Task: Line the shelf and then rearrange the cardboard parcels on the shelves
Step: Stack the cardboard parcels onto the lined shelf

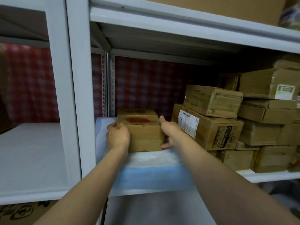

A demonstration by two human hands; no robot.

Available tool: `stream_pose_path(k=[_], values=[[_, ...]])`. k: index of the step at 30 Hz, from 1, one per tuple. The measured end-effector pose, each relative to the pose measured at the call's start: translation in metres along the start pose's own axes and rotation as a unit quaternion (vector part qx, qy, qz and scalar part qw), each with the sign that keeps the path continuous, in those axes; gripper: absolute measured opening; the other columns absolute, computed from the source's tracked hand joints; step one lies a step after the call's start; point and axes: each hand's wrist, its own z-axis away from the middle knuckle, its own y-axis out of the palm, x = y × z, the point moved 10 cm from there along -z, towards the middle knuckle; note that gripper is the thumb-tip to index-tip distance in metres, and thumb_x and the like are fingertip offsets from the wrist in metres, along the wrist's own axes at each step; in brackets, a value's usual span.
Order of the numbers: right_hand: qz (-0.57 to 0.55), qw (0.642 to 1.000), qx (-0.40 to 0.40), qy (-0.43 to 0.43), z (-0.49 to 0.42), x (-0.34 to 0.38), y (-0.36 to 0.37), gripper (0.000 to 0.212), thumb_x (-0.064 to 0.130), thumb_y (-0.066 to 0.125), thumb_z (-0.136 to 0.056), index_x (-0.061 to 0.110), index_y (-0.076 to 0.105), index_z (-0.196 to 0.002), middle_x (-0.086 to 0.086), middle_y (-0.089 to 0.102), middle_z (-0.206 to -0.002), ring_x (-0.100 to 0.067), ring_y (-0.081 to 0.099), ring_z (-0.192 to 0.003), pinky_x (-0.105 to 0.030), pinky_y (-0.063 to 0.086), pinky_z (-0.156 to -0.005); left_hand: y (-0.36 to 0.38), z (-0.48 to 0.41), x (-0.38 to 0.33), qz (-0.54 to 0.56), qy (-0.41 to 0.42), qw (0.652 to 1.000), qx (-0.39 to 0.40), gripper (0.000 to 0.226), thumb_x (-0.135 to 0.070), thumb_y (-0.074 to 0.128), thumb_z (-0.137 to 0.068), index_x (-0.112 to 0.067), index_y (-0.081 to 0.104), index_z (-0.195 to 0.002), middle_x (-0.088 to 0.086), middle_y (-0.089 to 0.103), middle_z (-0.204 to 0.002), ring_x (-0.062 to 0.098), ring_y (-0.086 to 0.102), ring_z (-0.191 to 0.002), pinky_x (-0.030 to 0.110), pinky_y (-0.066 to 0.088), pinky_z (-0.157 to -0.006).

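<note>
A small brown cardboard parcel (142, 129) with a red mark under clear tape on top rests on the white and blue liner (151, 169) that covers the left part of the middle shelf. My left hand (117, 137) presses against the parcel's left side. My right hand (170, 132) holds its right side, thumb low by the bottom edge. Both hands clasp the parcel between them. A stack of cardboard parcels (211, 125) fills the right part of the same shelf, close beside my right hand.
White metal uprights (78, 95) stand left of the parcel. The neighbouring bay has a white shelf board (30, 153). A red checked cloth (146, 85) hangs behind. Another box (211, 7) sits on the shelf above, and printed cardboard (22, 211) shows below left.
</note>
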Motion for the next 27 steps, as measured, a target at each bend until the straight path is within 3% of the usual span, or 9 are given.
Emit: stream_pose_path(k=[5, 8, 11, 14, 16, 18, 21, 24, 27], values=[[0.039, 0.998, 0.010, -0.050, 0.003, 0.007, 0.008, 0.061, 0.053, 0.047, -0.095, 0.020, 0.035, -0.145, -0.008, 0.045, -0.142, -0.033, 0.049, -0.124, -0.046, 0.049, -0.090, -0.005, -0.001, -0.002, -0.069, -0.016, 0.997, -0.015, 0.049, -0.034, 0.029, -0.101, -0.012, 0.038, -0.144, 0.020, 0.045, -0.143, 0.040, 0.042, -0.128, 0.048, 0.033, -0.110], [0.136, 0.977, -0.087, -0.142, 0.011, 0.026, -0.010, 0.059, 0.050, 0.046, -0.095, 0.016, 0.038, -0.142, -0.011, 0.045, -0.142, -0.034, 0.047, -0.127, -0.045, 0.044, -0.102, -0.010, 0.013, -0.027, -0.119, 0.063, 0.989, -0.054, 0.056, -0.031, 0.042, -0.098, -0.014, 0.030, -0.150, 0.023, 0.030, -0.151, 0.040, 0.028, -0.138, 0.049, 0.024, -0.115], [0.152, 0.921, -0.199, -0.297, 0.051, 0.063, -0.036, 0.043, 0.038, 0.049, -0.097, 0.018, 0.046, -0.135, -0.006, 0.051, -0.134, -0.028, 0.052, -0.121, -0.040, 0.048, -0.094, -0.001, 0.038, -0.062, -0.129, 0.181, 0.971, -0.081, 0.055, -0.027, 0.052, -0.094, -0.016, 0.037, -0.146, 0.019, 0.028, -0.151, 0.036, 0.022, -0.141, 0.047, 0.019, -0.117], [0.125, 0.830, -0.328, -0.434, 0.111, 0.092, -0.074, 0.032, 0.026, 0.057, -0.092, 0.019, 0.053, -0.124, -0.003, 0.053, -0.126, -0.021, 0.049, -0.118, -0.032, 0.045, -0.088, 0.023, 0.061, -0.085, -0.129, 0.246, 0.959, -0.063, 0.051, -0.026, 0.055, -0.093, -0.018, 0.043, -0.142, 0.015, 0.031, -0.149, 0.034, 0.024, -0.139, 0.044, 0.021, -0.117], [0.107, 0.770, -0.439, -0.451, 0.141, 0.096, -0.110, 0.038, 0.026, 0.063, -0.087, 0.018, 0.052, -0.122, -0.005, 0.047, -0.126, -0.022, 0.043, -0.119, -0.031, 0.044, -0.088, 0.037, 0.073, -0.094, -0.118, 0.257, 0.958, -0.043, 0.050, -0.028, 0.055, -0.094, -0.019, 0.044, -0.141, 0.014, 0.031, -0.147, 0.033, 0.025, -0.138, 0.042, 0.020, -0.115], [0.103, 0.745, -0.518, -0.409, 0.151, 0.096, -0.152, 0.053, 0.033, 0.068, -0.082, 0.017, 0.047, -0.128, -0.008, 0.041, -0.131, -0.024, 0.040, -0.119, -0.034, 0.046, -0.091, 0.050, 0.082, -0.102, -0.106, 0.261, 0.959, -0.021, 0.050, -0.029, 0.055, -0.095, -0.019, 0.042, -0.142, 0.014, 0.031, -0.147, 0.033, 0.025, -0.136, 0.042, 0.022, -0.114], [0.191, 0.766, -0.519, -0.327, 0.133, 0.098, -0.193, 0.079, 0.050, 0.070, -0.077, 0.020, 0.036, -0.142, -0.014, 0.029, -0.141, -0.030, 0.034, -0.124, -0.040, 0.044, -0.097, 0.074, 0.092, -0.117, -0.087, 0.265, 0.960, 0.019, 0.049, -0.033, 0.051, -0.097, -0.021, 0.040, -0.143, 0.013, 0.030, -0.149, 0.032, 0.025, -0.136, 0.043, 0.026, -0.114], [0.253, 0.798, -0.466, -0.286, 0.112, 0.094, -0.202, 0.071, 0.055, 0.071, -0.075, 0.027, 0.042, -0.134, -0.017, 0.016, -0.149, -0.035, 0.027, -0.130, -0.044, 0.043, -0.099, 0.107, 0.093, -0.130, -0.053, 0.231, 0.968, 0.080, 0.049, -0.040, 0.046, -0.099, -0.023, 0.039, -0.145, 0.012, 0.034, -0.150, 0.031, 0.026, -0.138, 0.041, 0.026, -0.112], [0.224, 0.842, -0.407, -0.275, 0.097, 0.088, -0.202, 0.065, 0.052, 0.073, -0.075, 0.032, 0.037, -0.125, -0.018, 0.018, -0.145, -0.035, 0.040, -0.121, -0.040, 0.049, -0.083, 0.142, 0.089, -0.137, -0.029, 0.203, 0.970, 0.134, 0.053, -0.049, 0.040, -0.100, -0.024, 0.039, -0.147, 0.009, 0.042, -0.149, 0.031, 0.032, -0.139, 0.042, 0.026, -0.113]])
